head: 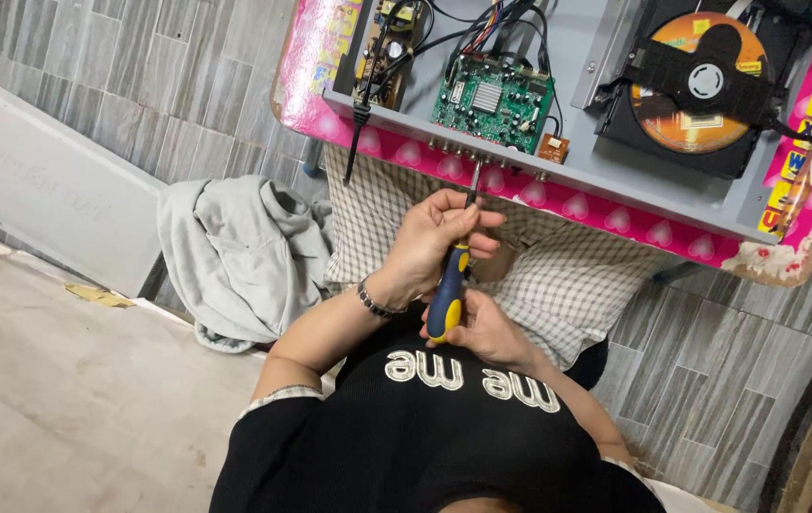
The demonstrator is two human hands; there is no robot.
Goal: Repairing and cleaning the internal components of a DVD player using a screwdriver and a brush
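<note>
Head view: left hand [429,242] clenched around the upper handle of the blue-and-yellow screwdriver [450,290]; right hand [484,328] closed on the handle's butt below. Shaft runs beyond the left fingers, tip touching the grey chassis [558,166] edge.

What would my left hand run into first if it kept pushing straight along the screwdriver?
Probably the grey chassis: the left hand points the screwdriver at its rear edge, and the tip seems already there, though depth is unclear.
</note>
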